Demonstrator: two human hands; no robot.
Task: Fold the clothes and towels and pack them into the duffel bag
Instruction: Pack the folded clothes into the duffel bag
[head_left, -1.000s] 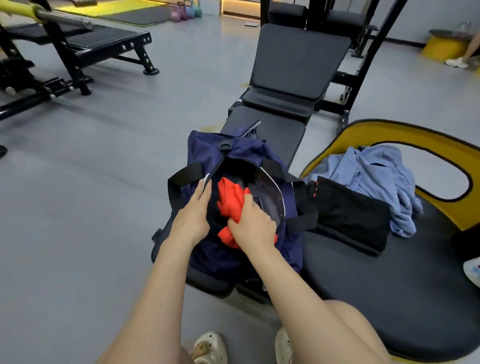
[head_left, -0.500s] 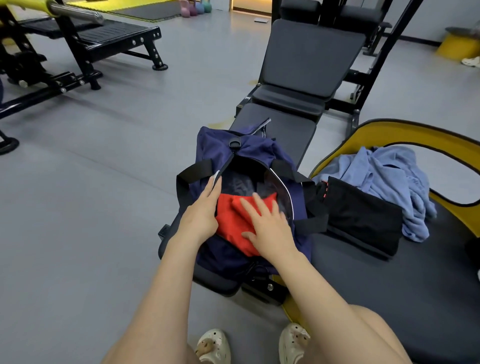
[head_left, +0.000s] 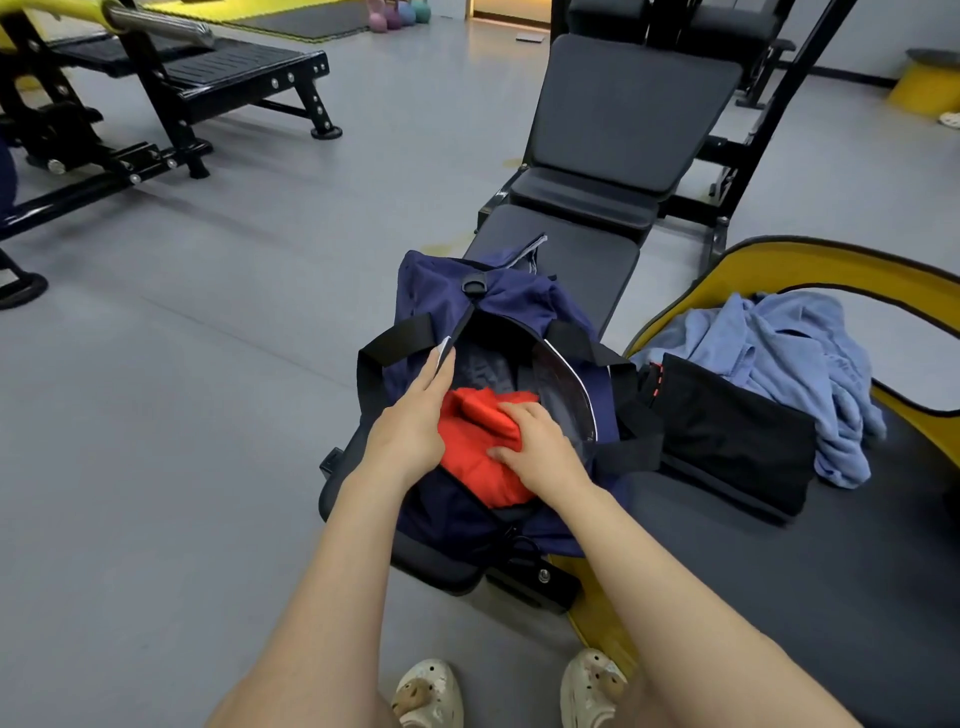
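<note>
Red garment (head_left: 483, 447) going into duffel bag (head_left: 519, 306): right hand (head_left: 540, 452) grips it, left hand (head_left: 410, 421) flat on the rim. Black garment (head_left: 727, 441) and blue towel (head_left: 789, 364) still unpacked.

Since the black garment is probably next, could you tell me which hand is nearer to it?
Right. The right hand grips the red cloth beside the black garment; the left hand is farther away.

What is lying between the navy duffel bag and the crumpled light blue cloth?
In the head view, a folded black garment lies between the navy fabric duffel bag and the crumpled light blue cloth.
</note>
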